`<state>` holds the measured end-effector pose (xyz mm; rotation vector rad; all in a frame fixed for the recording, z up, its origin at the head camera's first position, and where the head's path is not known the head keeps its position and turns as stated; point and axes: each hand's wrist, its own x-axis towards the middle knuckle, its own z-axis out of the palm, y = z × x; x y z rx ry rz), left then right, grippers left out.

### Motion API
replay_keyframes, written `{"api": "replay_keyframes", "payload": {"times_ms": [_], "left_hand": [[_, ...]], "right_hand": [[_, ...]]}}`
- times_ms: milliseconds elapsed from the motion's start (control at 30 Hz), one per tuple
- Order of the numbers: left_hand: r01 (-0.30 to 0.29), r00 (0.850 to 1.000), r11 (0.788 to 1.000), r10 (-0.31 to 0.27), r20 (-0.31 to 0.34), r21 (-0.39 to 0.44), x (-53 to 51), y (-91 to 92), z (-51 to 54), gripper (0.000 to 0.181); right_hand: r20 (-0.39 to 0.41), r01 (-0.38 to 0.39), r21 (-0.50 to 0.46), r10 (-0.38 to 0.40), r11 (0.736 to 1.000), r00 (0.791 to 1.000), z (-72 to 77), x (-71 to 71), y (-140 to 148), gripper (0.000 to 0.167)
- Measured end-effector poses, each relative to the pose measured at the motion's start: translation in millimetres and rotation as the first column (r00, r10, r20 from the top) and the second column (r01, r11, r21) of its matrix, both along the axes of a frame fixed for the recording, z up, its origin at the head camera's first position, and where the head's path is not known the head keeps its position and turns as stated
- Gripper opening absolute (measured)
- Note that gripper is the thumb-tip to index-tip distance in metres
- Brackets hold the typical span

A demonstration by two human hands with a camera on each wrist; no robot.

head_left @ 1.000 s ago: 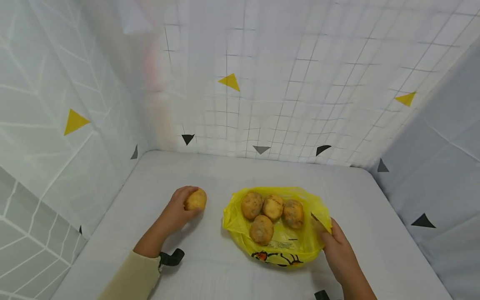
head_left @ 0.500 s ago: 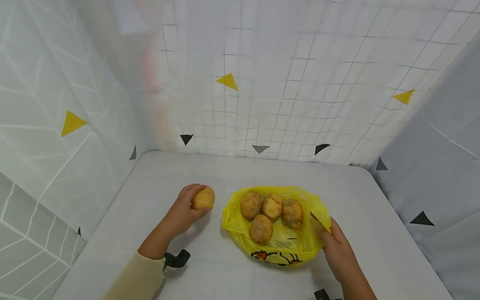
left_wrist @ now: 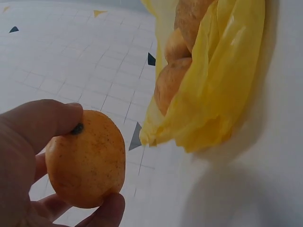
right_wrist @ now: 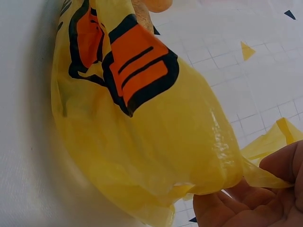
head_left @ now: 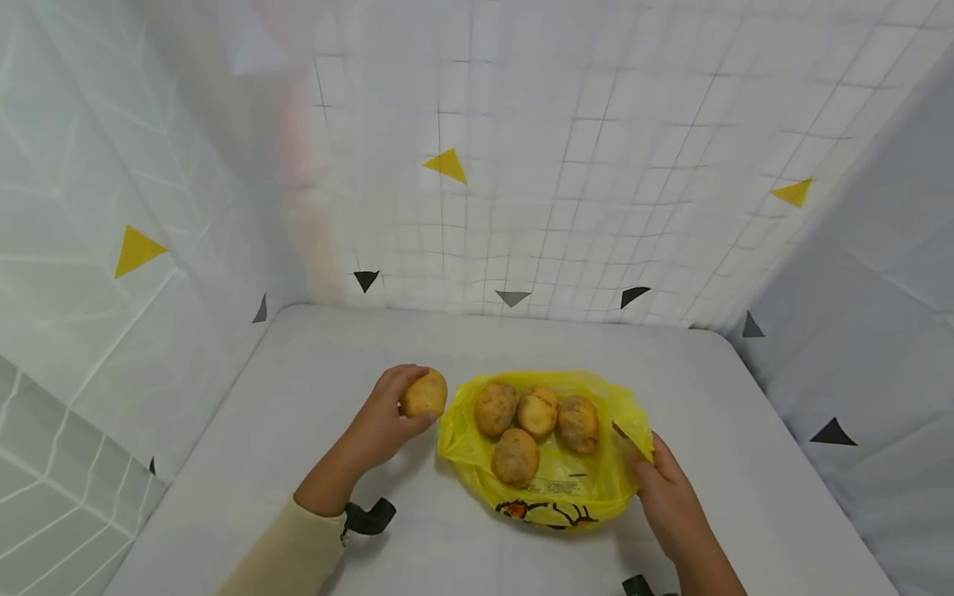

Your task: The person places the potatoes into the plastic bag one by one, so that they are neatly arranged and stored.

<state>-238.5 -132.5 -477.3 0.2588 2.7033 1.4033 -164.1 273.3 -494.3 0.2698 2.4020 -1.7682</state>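
Note:
My left hand [head_left: 387, 418] grips a potato [head_left: 426, 393] between thumb and fingers, just left of a yellow plastic bag [head_left: 555, 497]. In the left wrist view the same potato [left_wrist: 87, 161] shows a dark spot near the thumb, apart from the bag's crumpled edge [left_wrist: 208, 109]. Several potatoes [head_left: 516, 457] lie inside the bag, whose mouth is spread wide. At the bag's right side, my right hand [head_left: 671, 497] pinches its rim; the right wrist view shows the stretched yellow film [right_wrist: 265, 175] between thumb and fingers.
The bag rests on a white table [head_left: 477, 555]. White gridded sheeting [head_left: 507, 223] with yellow and black triangles rises behind it, and pale curtains [head_left: 82, 207] hang at the sides. A black strap piece [head_left: 370, 516] sits at the left wrist.
My left hand has carried the potato rightward, from well left of the bag to close beside its left edge. The right hand keeps its hold on the rim.

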Motion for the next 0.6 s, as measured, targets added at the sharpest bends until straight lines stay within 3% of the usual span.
{"api": "replay_keyframes", "payload": {"times_ms": [333,600], "left_hand": [[0.052,0.999,0.998,-0.053,0.004,0.035,6.3,26.9,0.4,0.064],[0.095,0.995,0.994,-0.094,-0.031,0.052,8.4,47.7,5.2,0.064]], "right_hand": [[-0.049,-0.014,-0.030,0.012,0.999,0.999,-0.9,1.7,0.4,0.056],[-0.051,-0.010,-0.014,0.009,1.000,0.999,1.4,0.2,0.8,0.057]]}}
